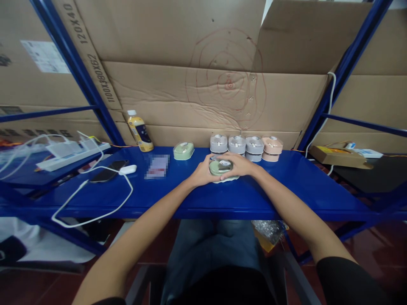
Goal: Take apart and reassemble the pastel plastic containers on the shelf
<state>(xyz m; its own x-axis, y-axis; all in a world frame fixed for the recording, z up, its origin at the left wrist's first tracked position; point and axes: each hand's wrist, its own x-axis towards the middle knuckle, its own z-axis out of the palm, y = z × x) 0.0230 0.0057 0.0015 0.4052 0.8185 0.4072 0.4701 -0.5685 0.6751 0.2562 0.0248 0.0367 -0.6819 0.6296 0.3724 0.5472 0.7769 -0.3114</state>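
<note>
My left hand (202, 173) and right hand (241, 165) clamp a green lidded case (220, 168); four stacked containers (245, 146) and another green case (183, 151) stand beyond, untouched.

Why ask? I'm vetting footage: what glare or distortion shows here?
In the head view, wide-angle distortion bows the blue steel shelf; soft glare sheens its surface; a rectangular patch is pixelated; the left hand and right hand look sharp.
</note>
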